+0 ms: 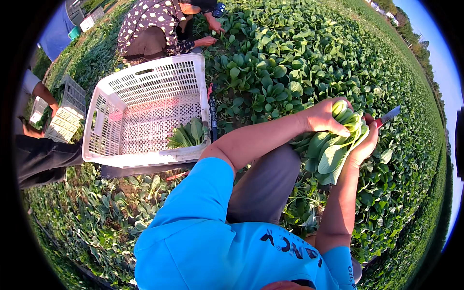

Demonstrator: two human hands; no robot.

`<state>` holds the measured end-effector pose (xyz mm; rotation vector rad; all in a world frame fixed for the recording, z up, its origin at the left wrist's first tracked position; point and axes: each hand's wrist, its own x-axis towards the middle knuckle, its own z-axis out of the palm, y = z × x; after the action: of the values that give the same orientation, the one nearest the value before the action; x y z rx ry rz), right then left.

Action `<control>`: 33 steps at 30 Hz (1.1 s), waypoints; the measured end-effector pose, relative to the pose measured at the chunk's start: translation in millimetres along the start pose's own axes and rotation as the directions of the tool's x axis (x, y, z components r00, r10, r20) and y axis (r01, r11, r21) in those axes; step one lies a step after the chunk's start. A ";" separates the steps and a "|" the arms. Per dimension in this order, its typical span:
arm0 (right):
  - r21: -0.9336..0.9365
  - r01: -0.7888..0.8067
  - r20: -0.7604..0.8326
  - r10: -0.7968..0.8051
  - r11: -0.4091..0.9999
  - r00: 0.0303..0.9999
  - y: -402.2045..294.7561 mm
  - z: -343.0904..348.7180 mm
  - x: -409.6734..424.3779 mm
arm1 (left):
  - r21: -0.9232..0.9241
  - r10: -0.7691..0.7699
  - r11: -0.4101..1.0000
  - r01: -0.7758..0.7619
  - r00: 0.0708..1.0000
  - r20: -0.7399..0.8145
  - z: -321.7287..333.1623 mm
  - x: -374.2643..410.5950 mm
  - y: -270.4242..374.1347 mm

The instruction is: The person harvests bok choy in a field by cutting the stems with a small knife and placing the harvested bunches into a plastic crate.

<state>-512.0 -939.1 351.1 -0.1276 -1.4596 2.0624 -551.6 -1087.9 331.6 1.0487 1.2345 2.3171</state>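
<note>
A bunch of leafy greens, bok choy by their look (331, 156), is gripped between my two hands, pale stem ends up and leaves hanging down. My left hand (328, 117) wraps the bunch from the left, its thumb across the stems. On the other side, my right hand (364, 141) presses against the bunch and also holds a knife (389, 115) by its red handle, the blade pointing away to the upper right. To the left stands a white plastic crate (145, 159), with a few cut greens (190, 133) in its near right corner.
Rows of growing greens (308, 54) spread ahead and to the right. A person in a patterned top (152, 21) crouches beyond the crate, hands among the plants. At the far left another person's arm (45, 94) reaches to smaller crates (65, 121). Loose leaves (152, 188) lie behind the crate.
</note>
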 end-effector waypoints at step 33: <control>-0.541 -0.748 -0.464 0.605 0.384 0.647 304.8 -255.1 58.7 | -0.132 0.282 -0.267 0.955 -0.054 -0.958 -573.4 -224.1 -170.4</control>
<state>-582.8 -762.7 -2.9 -1.4516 -2.2416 1.7839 -826.9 -1451.4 -115.8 -1.3021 2.7793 0.3358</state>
